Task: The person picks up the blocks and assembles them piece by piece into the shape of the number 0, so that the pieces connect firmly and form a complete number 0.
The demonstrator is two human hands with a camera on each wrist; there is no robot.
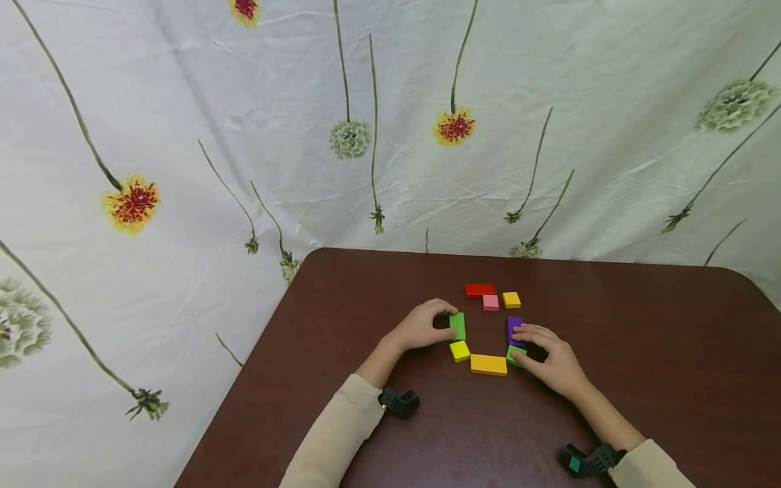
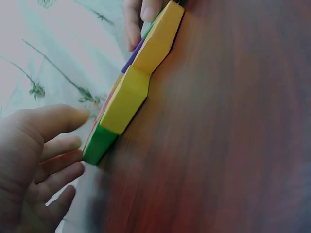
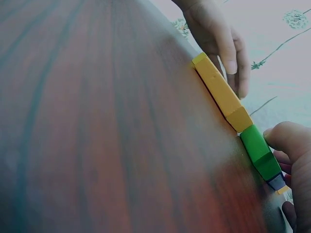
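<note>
Small coloured blocks lie in a loose ring on the table. My left hand (image 1: 422, 327) is at the left of the ring, thumb and fingertips spread beside the long green block (image 1: 457, 327); in the left wrist view its fingers look relaxed, not wrapped round it. A yellow block (image 1: 460, 351) sits just below that green one. On the opposite side, my right hand (image 1: 554, 359) has its thumb at a small green block (image 1: 516, 355) and its fingertips over the purple block (image 1: 514, 328). An orange-yellow long block (image 3: 218, 87) lies along the near side.
At the far side are a red block (image 1: 479, 290), a pink block (image 1: 491, 302) touching its near edge, and a small yellow-orange block (image 1: 511, 300). The dark brown table (image 1: 659, 352) ends at a white flowered cloth (image 1: 403, 176) behind it.
</note>
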